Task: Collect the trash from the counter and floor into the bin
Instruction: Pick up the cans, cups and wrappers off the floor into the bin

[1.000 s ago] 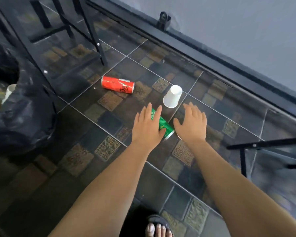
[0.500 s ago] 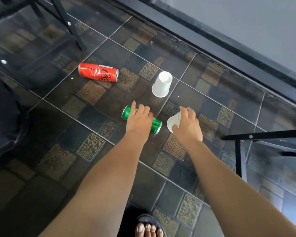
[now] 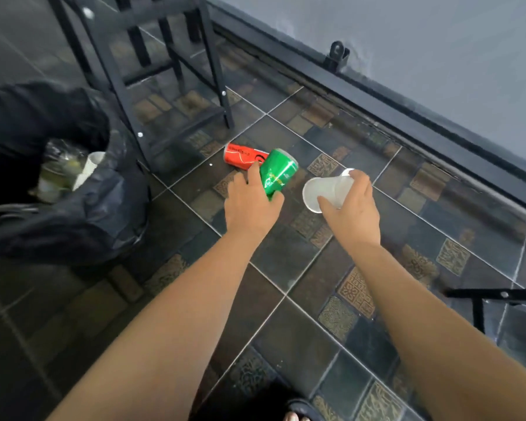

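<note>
My left hand (image 3: 251,205) grips a green can (image 3: 277,173), lifted off the tiled floor and tilted. My right hand (image 3: 351,208) holds a white paper cup (image 3: 324,192) on its side, mouth toward me. Behind the green can a red can (image 3: 243,155) lies on the floor, partly hidden by it. A second white cup (image 3: 346,172) peeks out just behind my right fingers. At the left stands the bin (image 3: 82,208), lined with a black bag, with a white cup and clear wrappers inside.
A black metal stool frame (image 3: 152,71) stands behind the bin and the red can. Another black metal frame (image 3: 492,296) juts in at the right. A dark skirting (image 3: 377,95) and grey wall run along the back. My sandalled foot (image 3: 298,414) is at the bottom edge.
Both hands closed on their objects and lifted them from the floor: the left took up the green can, the right the cup. The view swung left, bringing the bin back in.
</note>
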A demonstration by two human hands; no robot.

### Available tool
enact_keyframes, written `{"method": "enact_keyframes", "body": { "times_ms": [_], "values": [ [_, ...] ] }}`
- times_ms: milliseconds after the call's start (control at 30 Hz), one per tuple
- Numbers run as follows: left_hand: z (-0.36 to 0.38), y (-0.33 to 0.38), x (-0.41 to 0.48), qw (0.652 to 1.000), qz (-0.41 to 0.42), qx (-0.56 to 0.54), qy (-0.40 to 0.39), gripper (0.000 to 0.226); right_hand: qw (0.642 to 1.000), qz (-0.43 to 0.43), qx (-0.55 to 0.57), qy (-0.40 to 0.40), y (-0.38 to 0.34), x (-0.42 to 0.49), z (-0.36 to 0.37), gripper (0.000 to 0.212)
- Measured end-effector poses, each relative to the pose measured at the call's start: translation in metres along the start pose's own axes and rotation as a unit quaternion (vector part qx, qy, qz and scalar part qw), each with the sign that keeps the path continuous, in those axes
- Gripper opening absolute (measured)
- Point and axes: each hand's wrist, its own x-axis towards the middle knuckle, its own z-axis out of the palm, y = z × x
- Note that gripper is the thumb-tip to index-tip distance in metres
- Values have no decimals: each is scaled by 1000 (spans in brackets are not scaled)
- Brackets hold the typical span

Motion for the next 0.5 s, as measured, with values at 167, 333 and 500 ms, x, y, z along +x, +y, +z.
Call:
{"method": "enact_keyframes", "body": {
  "times_ms": [167, 333, 500],
  "values": [
    [-71, -17, 10, 992, -40, -86, 88, 84, 993, -106, 51, 22, -82, 15, 13, 66],
    [-158, -37, 13, 960, -25, -129, 247, 84, 967, -208, 137, 49, -179, 19, 23, 67],
    [-222, -93, 17, 926, -63, -69, 365, 75, 939, -264, 214, 46, -270, 11, 38, 70]
  ]
}}
